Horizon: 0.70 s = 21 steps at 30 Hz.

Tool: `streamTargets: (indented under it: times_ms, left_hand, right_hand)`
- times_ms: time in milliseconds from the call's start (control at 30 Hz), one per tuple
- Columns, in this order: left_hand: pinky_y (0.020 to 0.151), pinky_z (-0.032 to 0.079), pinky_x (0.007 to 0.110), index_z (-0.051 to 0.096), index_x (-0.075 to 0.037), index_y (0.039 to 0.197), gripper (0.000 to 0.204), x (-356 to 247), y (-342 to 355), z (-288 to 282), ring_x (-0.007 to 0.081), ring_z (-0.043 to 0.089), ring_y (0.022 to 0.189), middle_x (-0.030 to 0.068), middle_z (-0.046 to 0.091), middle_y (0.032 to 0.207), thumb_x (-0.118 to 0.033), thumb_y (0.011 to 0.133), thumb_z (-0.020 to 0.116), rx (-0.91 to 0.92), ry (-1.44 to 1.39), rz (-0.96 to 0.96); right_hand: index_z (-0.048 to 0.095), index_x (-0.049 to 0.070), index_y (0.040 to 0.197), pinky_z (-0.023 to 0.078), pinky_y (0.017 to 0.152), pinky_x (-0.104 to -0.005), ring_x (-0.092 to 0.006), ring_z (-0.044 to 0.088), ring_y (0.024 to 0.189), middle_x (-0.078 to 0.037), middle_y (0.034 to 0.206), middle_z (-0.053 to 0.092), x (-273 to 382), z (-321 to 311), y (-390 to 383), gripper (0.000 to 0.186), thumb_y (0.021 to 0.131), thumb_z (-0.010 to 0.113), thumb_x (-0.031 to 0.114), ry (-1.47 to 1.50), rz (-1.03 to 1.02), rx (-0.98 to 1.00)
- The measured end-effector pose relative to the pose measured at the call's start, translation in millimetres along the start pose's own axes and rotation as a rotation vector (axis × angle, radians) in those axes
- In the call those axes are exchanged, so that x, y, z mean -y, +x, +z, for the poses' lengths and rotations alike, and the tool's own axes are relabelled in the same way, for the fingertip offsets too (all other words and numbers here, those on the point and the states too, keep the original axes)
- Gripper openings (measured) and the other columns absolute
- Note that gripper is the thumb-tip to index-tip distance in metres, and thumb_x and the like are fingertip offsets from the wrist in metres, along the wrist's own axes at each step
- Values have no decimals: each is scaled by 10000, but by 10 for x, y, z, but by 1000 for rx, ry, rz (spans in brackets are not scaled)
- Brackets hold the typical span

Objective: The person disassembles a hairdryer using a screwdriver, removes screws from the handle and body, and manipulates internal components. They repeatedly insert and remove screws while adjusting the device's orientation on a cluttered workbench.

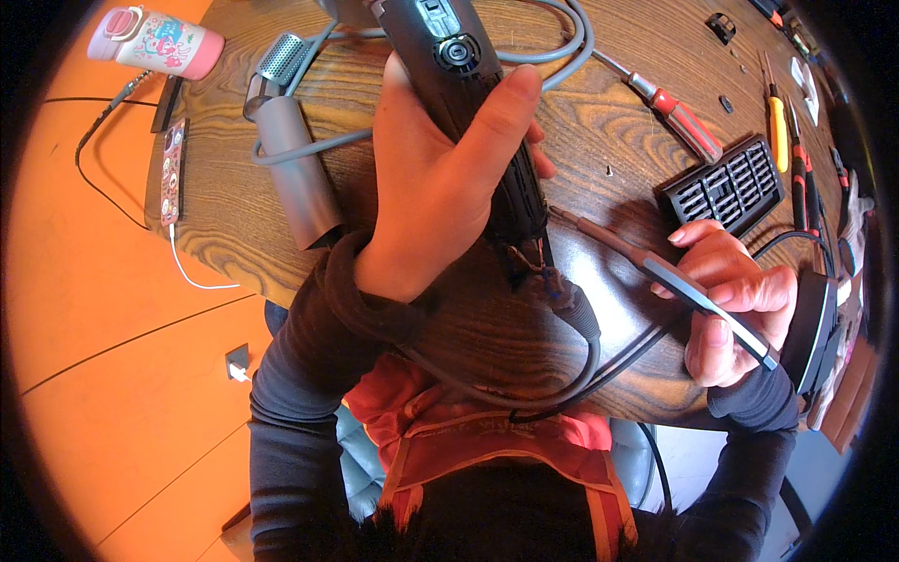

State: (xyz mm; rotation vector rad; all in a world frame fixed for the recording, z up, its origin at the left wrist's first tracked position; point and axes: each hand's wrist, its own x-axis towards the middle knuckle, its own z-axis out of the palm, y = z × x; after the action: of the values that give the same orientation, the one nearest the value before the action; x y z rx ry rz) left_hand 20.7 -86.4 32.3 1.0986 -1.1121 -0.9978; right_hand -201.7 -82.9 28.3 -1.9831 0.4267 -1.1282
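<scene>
My left hand (449, 178) is wrapped around a dark, elongated device housing (437, 47) with a round port near its top. At the housing's lower end, exposed wires (535, 255) run into a cable with a ribbed strain relief (574, 312). My right hand (726, 300) holds a slim grey-handled screwdriver (674, 282) in bent fingers, its tip beside the housing's lower end; whether it touches is unclear. Left of the device lie a grey metal cylinder (302, 197) and a perforated metal part (283, 58) among grey cable.
A red-handled screwdriver (685, 126), yellow-handled tool (777, 131), black bit case (721, 187) and small loose parts lie on the wooden table (215, 225) to the right. A pink-lidded bottle (164, 47) and phone (175, 169) are at the left edge. Cables cross the front.
</scene>
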Motion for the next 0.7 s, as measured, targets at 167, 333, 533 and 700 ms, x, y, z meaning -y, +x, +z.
streamTargets:
  times_ms: [167, 333, 533, 700]
  left_hand:
    - [467, 451, 242, 537, 18, 721, 347, 6, 7, -2, 168, 578, 505, 86, 553, 596, -296, 866, 507, 8, 8, 5]
    - [471, 451, 246, 537, 21, 719, 342, 0, -2, -1, 171, 578, 506, 87, 552, 597, -288, 865, 510, 11, 17, -1]
    - [488, 451, 253, 536, 22, 723, 331, -16, -6, -3, 179, 579, 517, 90, 552, 604, -278, 861, 515, 3, 36, -5]
    - [490, 450, 253, 533, 19, 736, 315, -23, -11, 14, 177, 578, 519, 88, 554, 616, -269, 862, 512, 11, 38, 3]
  right_hand:
    - [345, 99, 914, 402, 744, -457, -210, 554, 605, -128, 675, 567, -9, 12, -14, 210, 858, 497, 233, -13, 21, -6]
    - [363, 91, 911, 408, 723, -449, -217, 550, 660, -128, 707, 557, -11, 5, 12, 204, 845, 518, 206, 17, 21, 27]
    - [485, 47, 956, 448, 652, -361, -242, 559, 727, -140, 812, 572, 142, -80, 133, 294, 727, 667, 73, -227, -50, 48]
    - [356, 95, 1055, 495, 579, -293, -262, 602, 733, -258, 928, 555, 230, -62, 112, 425, 745, 617, -32, -88, -62, -48]
